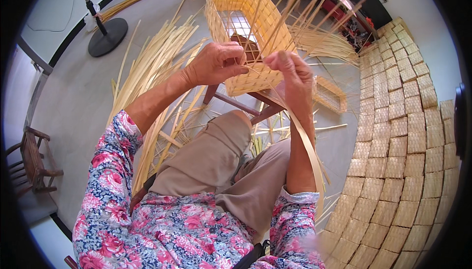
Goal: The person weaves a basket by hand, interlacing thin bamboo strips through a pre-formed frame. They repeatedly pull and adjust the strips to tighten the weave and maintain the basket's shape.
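Observation:
A part-woven bamboo basket (263,8) stands in front of my knees on a dark red wooden stool (268,113). Long unwoven strips rise from its rim. Just above the near wall, my left hand (217,65) pinches with thumb and fingers, the end of a pale strip between them. To its right, my right hand (293,68) is closed in a pinch at the same rim. From it a long flat bamboo strip (309,143) trails down along my right forearm. The exact grip of the right fingertips is partly hidden.
Loose bamboo strips (156,55) lie left, and more (324,43) beyond the basket. A small woven basket (330,94) sits right on the floor. Stacked woven pieces (398,156) line the right wall. A round black stand base (108,37) and a wooden chair (37,161) are left.

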The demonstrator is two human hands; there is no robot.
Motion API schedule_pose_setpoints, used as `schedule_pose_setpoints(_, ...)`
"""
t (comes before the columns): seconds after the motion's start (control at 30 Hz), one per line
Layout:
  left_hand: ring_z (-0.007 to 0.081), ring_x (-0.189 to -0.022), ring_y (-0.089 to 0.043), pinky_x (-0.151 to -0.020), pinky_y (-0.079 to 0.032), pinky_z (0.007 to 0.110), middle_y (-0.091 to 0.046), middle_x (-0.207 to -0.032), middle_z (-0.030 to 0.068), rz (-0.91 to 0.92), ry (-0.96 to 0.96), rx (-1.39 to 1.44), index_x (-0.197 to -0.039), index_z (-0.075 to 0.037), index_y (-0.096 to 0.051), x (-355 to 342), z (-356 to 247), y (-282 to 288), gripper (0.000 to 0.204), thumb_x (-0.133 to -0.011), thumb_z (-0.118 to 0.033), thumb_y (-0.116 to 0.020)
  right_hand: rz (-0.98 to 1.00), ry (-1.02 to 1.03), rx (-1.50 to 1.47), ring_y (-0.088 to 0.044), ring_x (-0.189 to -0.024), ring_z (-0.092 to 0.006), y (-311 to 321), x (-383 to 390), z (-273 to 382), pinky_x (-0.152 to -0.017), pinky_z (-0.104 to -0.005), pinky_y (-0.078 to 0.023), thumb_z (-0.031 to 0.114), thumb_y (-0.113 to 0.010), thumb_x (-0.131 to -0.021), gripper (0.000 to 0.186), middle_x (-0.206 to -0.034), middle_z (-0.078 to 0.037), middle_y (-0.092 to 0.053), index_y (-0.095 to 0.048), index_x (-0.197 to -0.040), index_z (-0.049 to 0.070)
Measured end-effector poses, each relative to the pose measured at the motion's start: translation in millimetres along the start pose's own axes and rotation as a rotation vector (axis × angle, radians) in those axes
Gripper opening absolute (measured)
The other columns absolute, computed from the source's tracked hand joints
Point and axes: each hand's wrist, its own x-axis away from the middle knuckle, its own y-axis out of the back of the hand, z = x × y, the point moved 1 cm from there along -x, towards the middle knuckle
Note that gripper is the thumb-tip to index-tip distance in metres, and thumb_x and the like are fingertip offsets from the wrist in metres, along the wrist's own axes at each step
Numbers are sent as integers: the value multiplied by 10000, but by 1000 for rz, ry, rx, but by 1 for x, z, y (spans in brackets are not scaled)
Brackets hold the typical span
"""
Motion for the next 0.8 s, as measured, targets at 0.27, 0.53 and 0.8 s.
schedule_pose_setpoints(0.27, 232, -668, -553, -608, -457, 353, -584, -740, 69, 143, -56, 16, -822, -48, -617, -18, -2, -6, 201, -821, -157, -786, -123, 209, 115, -548, -875, -86, 6, 18, 7, -816, -253, -479, 133, -614, -985, 222, -1155, -57, -653, -658, -1145, -14)
schedule_pose_setpoints(0.53, 147, -649, -597, -592, -486, 284, -609, -791, 42, 52, 6, 56, -845, -45, -644, -14, -12, -16, 204, -831, -153, -817, -632, 46, 58, -573, -908, -102, 26, 27, 9, -753, -262, -472, 235, -526, -987, 285, -1100, -61, -671, -697, -1143, 68)
schedule_pose_setpoints(0.8, 104, -647, -584, -591, -470, 248, -633, -797, 40, -152, 83, 126, -844, -24, -673, -10, -10, -27, 177, -824, -106, -829, -372, 110, -183, -534, -859, -96, 48, 11, 4, -729, -211, -422, 128, -576, -956, 173, -960, -10, -606, -668, -1080, 49)
